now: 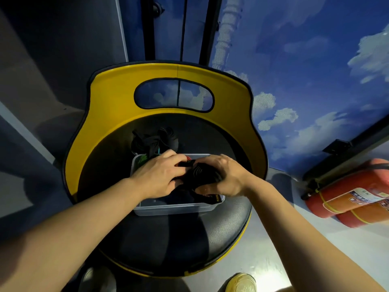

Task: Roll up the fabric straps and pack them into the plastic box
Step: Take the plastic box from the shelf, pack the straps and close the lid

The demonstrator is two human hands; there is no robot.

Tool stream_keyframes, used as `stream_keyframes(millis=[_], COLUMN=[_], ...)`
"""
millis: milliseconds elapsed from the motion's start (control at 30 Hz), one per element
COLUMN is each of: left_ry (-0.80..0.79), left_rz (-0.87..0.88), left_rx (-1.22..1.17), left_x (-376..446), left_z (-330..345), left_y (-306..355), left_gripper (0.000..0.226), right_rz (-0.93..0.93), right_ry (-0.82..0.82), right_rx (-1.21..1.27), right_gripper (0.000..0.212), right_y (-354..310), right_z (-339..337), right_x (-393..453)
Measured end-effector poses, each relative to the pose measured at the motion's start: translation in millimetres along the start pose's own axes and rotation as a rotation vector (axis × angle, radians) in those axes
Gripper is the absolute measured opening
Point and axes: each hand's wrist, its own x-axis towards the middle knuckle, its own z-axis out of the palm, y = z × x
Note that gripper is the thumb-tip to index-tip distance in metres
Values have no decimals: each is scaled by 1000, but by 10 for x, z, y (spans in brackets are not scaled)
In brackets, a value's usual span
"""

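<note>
A clear plastic box (pixel 174 208) stands on the black round seat of a yellow chair (pixel 117 98). Over the box, my right hand (pixel 226 175) grips a rolled black fabric strap (pixel 200 173). My left hand (pixel 160 175) meets it from the left, fingers curled onto the roll's end. Bits of red and green strap show inside the box under my hands. A loose heap of black straps (pixel 155 140) lies on the seat just behind the box.
The chair's yellow backrest with a handle cut-out rises behind the box. Two red fire extinguishers (pixel 353 199) lie on the floor at the right. A blue sky mural covers the wall. Shoes (pixel 242 283) show at the bottom edge.
</note>
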Motion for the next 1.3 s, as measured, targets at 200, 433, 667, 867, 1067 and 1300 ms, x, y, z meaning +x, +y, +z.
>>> stream_keyframes(millis=[200,433,667,867,1067,1300], left_ry=[32,39,20,23,40,26], left_rz=[13,-19,-39,-38,-27,-46], left_rx=[-41,-49,-42,-53,-65,-71], left_x=[-2,-11,-11,-2,-10,-7], left_z=[-1,1,-9,-1,-5,-23], left_y=[-17,-4,-9,-26,-26,-25], left_gripper=[27,35,43,40,39,45], right_rz=[-80,-23,9,-1,-70,-173], right_ry=[-9,-81,-199,-187,-141,-72], right_rx=[-55,-43,43,5,-123,-278], right_gripper=[72,96,94,91,94,84], right_y=[-22,7,48,6,-9,-100], right_z=[27,67,-60,-90,-17,-38], right_x=[-2,-53,-73,-72,-96,-123])
